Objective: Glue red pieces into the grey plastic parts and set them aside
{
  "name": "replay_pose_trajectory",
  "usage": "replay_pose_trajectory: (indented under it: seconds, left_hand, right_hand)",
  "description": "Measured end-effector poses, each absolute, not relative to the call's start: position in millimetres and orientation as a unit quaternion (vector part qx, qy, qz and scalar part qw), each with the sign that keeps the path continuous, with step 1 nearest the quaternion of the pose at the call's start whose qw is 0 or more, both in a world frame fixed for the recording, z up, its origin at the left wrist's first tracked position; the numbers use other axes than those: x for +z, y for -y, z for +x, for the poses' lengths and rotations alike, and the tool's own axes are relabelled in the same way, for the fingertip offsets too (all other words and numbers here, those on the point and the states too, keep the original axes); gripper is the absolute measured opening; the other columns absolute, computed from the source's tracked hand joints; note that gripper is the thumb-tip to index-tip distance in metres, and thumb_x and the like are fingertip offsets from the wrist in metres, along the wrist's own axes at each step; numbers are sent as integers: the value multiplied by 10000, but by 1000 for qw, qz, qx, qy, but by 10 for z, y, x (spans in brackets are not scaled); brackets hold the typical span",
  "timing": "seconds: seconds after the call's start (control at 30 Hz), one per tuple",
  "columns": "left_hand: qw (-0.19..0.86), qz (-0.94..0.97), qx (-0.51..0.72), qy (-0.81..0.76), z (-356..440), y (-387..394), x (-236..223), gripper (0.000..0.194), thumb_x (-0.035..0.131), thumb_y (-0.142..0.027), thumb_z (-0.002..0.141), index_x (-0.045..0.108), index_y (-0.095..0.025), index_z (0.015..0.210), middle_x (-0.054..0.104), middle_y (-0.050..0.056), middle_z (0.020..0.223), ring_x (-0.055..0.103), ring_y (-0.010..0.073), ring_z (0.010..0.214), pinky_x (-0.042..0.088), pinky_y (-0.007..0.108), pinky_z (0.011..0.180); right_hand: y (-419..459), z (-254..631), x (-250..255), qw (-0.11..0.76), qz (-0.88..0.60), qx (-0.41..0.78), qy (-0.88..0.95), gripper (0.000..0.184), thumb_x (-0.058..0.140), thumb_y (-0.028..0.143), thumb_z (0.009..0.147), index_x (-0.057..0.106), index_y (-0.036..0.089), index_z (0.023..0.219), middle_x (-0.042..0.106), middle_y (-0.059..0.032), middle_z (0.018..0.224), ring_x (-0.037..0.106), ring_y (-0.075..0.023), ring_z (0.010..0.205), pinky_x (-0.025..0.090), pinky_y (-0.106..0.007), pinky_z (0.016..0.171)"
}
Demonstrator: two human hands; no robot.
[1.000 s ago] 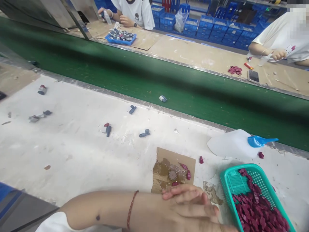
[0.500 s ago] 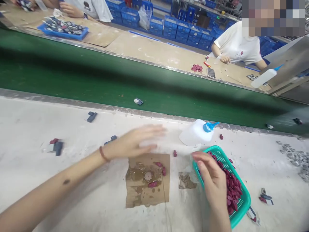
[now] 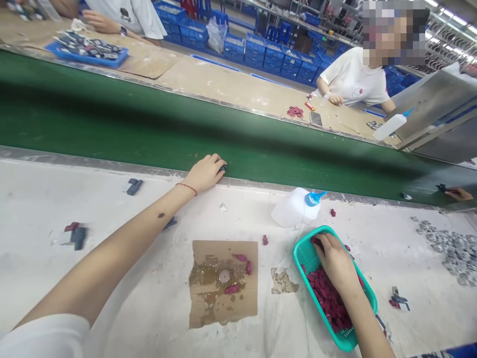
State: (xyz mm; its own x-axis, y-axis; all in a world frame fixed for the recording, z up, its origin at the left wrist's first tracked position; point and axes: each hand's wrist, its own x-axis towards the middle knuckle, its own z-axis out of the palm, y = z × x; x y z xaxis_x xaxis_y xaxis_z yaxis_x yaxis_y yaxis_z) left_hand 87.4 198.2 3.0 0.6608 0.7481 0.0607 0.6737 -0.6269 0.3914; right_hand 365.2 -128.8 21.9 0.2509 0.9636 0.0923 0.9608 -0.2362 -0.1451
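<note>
My left hand [image 3: 205,174] reaches over the edge of the green conveyor belt [image 3: 261,159], its fingers closed over a small dark blue-grey part [image 3: 222,168], mostly hidden beneath them. Inside the green basket [image 3: 345,342], my right hand [image 3: 337,261] has its fingertips pinched at a maroon plastic piece [image 3: 316,242] near the far end. More maroon pieces [image 3: 326,296] are heaped below that hand. Left of the basket lies a cardboard sheet [image 3: 242,308], wet with a glossy liquid, bearing a round disc [image 3: 224,277] and a few maroon pieces [image 3: 231,289].
A white bottle with a blue nozzle [image 3: 296,209] lies behind the basket. Grey pieces [image 3: 449,251] are piled at right; assembled parts [image 3: 76,235] lie at left. Across the belt, two people sit by a blue tray [image 3: 87,55]. Another person's hand [image 3: 459,194] reaches over the belt at far right.
My hands, together a second ago, have separated. The left went forward to the part on the belt; the right went into the basket. The view has swung right.
</note>
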Motion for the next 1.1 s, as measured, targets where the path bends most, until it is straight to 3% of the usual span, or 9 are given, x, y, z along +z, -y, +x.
replay_pose_trajectory:
  seconds: [0.13, 0.23, 0.37, 0.43, 0.5, 0.6, 0.77, 0.97, 1.1]
  left_hand:
    - [199, 881, 144, -404, 910, -1916, 69, 300, 400, -260, 914, 613, -121, 1073, 598, 179, 1138, 532, 339, 1086, 443, 477, 951]
    - [254, 860, 186, -402, 853, -1682, 109, 375, 258, -305, 979, 599, -156, 1022, 637, 120, 1018, 584, 258, 974, 482, 390, 879]
    - [554, 697, 230, -392, 674, -1162, 184, 421, 281, -427, 968, 600, -156, 925, 634, 63, 809, 538, 157, 604, 444, 276, 564]
    - [662, 610, 210, -382, 565, -902, 205, 380, 397, -481, 926, 600, -161, 900, 630, 41, 783, 490, 127, 532, 390, 258, 512]
    - [700, 575, 202, -372, 459, -691, 199, 317, 520, -477, 880, 592, -177, 952, 659, 36, 824, 514, 128, 571, 398, 259, 548]
    - [710, 554, 236, -365, 336, -474, 147, 337, 631, -425, 840, 534, -201, 1073, 710, 55, 923, 579, 150, 689, 444, 280, 652]
    - [714, 499, 311, -381, 257, -254, 50, 294, 664, -425, 844, 522, -188, 945, 719, 81, 956, 650, 192, 895, 497, 307, 767]
    - [706, 485, 351, -379, 236, -104, 17, 256, 655, -419, 854, 596, -184, 936, 736, 84, 938, 687, 210, 888, 546, 324, 770]
    - [709, 473, 379, -361, 229, -76, -24, 278, 641, -400, 874, 602, -192, 1055, 725, 105, 1066, 696, 215, 948, 559, 351, 848]
  right_hand:
    - [1301, 3666, 268, 146, -793, 34, 590, 272, 437, 311, 924, 687, 202, 927, 736, -112, 887, 703, -295, 842, 563, -453, 791]
    - [1340, 3637, 390, 259, -811, 121, 510, 272, 539, 411, 873, 726, 215, 889, 769, -88, 856, 721, -277, 777, 581, -432, 751]
    - [1333, 3416, 628, 396, -811, 207, 377, 262, 675, 456, 762, 751, 210, 807, 746, -49, 671, 677, -228, 582, 578, -356, 576]
    - [1296, 3218, 724, 433, -797, 226, 356, 249, 699, 448, 743, 752, 208, 776, 711, -35, 599, 638, -202, 514, 551, -321, 506]
    - [1241, 2982, 770, 450, -777, 255, 358, 235, 720, 433, 736, 747, 203, 777, 686, -28, 564, 625, -190, 486, 524, -289, 460]
    - [1134, 2616, 725, 449, -749, 286, 395, 227, 705, 415, 773, 699, 198, 706, 657, -16, 537, 606, -168, 460, 483, -246, 420]
    - [918, 2152, 428, 382, -687, 291, 545, 270, 610, 378, 890, 654, 203, 689, 681, -6, 591, 628, -156, 510, 477, -227, 463]
    - [786, 1939, 161, 292, -598, 243, 706, 303, 439, 313, 1011, 614, 216, 783, 685, -12, 667, 646, -156, 579, 488, -245, 536]
    - [782, 1903, 123, 256, -575, 171, 758, 325, 384, 302, 1037, 587, 219, 798, 654, -8, 644, 626, -154, 565, 468, -254, 540]
